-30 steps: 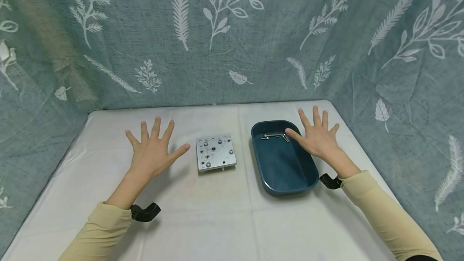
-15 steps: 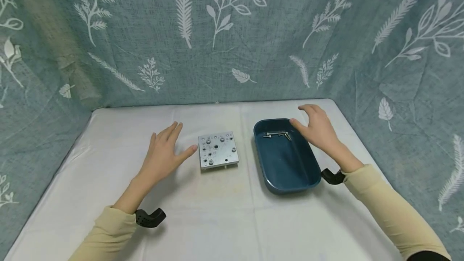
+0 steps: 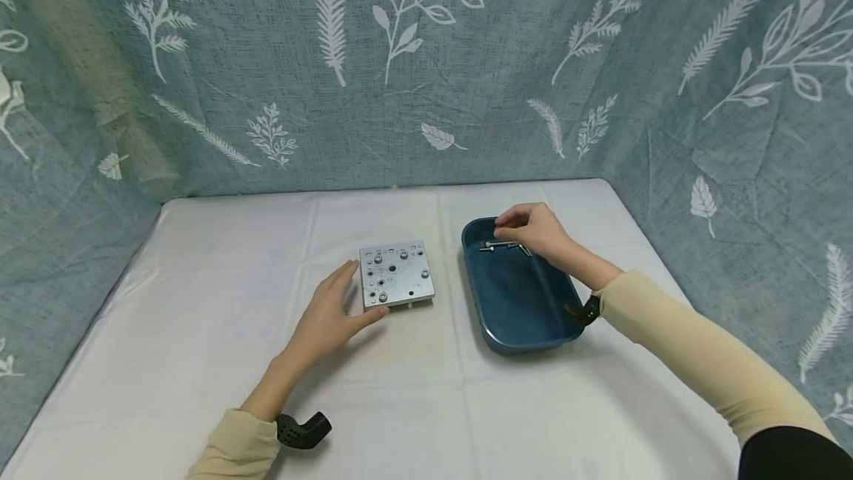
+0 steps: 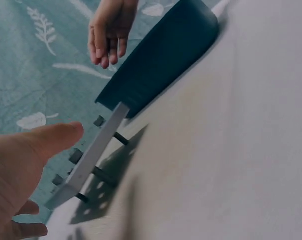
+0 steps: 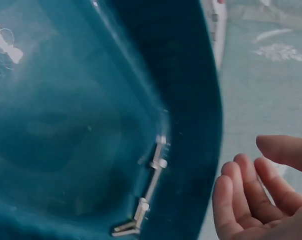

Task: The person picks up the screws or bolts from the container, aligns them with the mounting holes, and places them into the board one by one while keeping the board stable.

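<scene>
Silver-grey metal makes up the square plate [image 3: 396, 275], drilled with holes and studded with a few bolt heads, which is raised on short standoffs above the white cloth-covered table [image 3: 200, 280]. The left hand [image 3: 331, 315] is laid against the plate's near-left corner, fingers straight and relaxed, the thumb reaching along the near edge; nothing is gripped by it. Just to the right of the plate, apart from it, an oval dark-blue plastic tray [image 3: 516, 335] is set on the table. At the tray's far end a few small silver screws and a bent hex key [image 5: 151, 180] are gathered in a line against the wall. The right hand [image 3: 529, 229] is held over that far end, fingers loosely curled downward above the metal pieces; in the right wrist view its palm is seen empty. A teal leaf-printed cloth [image 3: 426, 58] is hung behind.
</scene>
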A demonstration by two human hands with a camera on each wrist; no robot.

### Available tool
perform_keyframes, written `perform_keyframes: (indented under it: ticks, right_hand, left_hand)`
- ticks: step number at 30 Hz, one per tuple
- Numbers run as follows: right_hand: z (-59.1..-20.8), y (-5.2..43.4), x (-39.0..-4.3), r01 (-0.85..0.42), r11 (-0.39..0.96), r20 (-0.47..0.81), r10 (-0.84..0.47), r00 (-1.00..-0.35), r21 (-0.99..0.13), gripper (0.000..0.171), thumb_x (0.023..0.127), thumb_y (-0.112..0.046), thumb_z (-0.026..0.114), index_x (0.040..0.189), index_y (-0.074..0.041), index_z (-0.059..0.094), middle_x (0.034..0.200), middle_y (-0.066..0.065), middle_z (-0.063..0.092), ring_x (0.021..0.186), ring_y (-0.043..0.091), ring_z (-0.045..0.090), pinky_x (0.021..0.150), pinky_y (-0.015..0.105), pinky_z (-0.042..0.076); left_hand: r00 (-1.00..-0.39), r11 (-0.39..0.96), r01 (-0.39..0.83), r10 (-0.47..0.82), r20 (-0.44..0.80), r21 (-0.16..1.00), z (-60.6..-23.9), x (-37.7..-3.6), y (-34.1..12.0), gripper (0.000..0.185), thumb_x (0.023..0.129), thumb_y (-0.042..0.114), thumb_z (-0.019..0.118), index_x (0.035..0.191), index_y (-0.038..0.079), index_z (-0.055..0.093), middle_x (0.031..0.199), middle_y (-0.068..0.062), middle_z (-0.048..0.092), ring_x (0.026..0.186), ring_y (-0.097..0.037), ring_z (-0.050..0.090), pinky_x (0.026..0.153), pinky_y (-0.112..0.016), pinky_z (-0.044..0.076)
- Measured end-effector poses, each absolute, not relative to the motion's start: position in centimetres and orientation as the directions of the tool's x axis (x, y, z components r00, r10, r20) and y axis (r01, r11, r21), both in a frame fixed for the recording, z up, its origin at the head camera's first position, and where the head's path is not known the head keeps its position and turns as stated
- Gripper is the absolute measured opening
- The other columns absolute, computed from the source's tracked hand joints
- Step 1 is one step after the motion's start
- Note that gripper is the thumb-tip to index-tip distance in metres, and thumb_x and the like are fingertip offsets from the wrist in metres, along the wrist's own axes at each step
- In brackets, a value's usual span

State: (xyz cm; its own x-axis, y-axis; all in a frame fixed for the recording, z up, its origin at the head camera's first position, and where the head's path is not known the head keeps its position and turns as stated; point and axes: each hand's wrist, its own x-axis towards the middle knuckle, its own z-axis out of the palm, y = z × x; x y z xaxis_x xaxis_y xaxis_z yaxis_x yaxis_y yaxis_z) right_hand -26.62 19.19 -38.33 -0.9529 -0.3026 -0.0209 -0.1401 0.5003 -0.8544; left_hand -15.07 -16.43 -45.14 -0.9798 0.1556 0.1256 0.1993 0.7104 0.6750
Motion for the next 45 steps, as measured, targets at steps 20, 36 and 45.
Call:
perform_keyframes:
  ticks: [20,36,45]
  right_hand:
    - [-41.4,17.8,-28.0,0.156,0.475,-0.245,-0.132,-0.960,-0.866,0.024,0.088,-0.006,0.074,0.110,0.002,0.070,0.100,0.013,0.071,0.090,0.030,0.068,0.086,0.042,0.053]
    - [-43.5,17.7,-28.7,0.095,0.491,-0.175,-0.118,-0.977,-0.866,0.019,0.082,0.013,0.071,0.100,0.009,0.069,0.093,0.019,0.072,0.080,0.023,0.070,0.076,0.037,0.059]
    - [-44.4,17.8,-29.0,0.039,0.495,-0.103,-0.104,-0.989,-0.868,0.019,0.079,0.013,0.074,0.096,0.007,0.070,0.084,0.014,0.072,0.075,0.020,0.069,0.072,0.035,0.059]
  left_hand:
    - [-0.973,0.659,0.180,0.013,0.228,0.730,-46.9,-15.2,-15.3,0.079,0.080,0.028,0.084,0.143,-0.001,0.047,0.137,-0.023,0.053,0.124,-0.043,0.047,0.104,-0.056,0.036]
    - [-0.972,0.642,0.189,0.011,0.237,0.744,-47.2,-15.1,-15.2,0.078,0.079,0.027,0.085,0.142,0.000,0.048,0.136,-0.024,0.053,0.124,-0.042,0.048,0.104,-0.056,0.037]
    - [-0.966,0.645,0.202,0.009,0.257,0.737,-47.5,-15.1,-15.3,0.077,0.078,0.027,0.085,0.141,-0.001,0.049,0.136,-0.024,0.054,0.124,-0.042,0.048,0.103,-0.055,0.037]
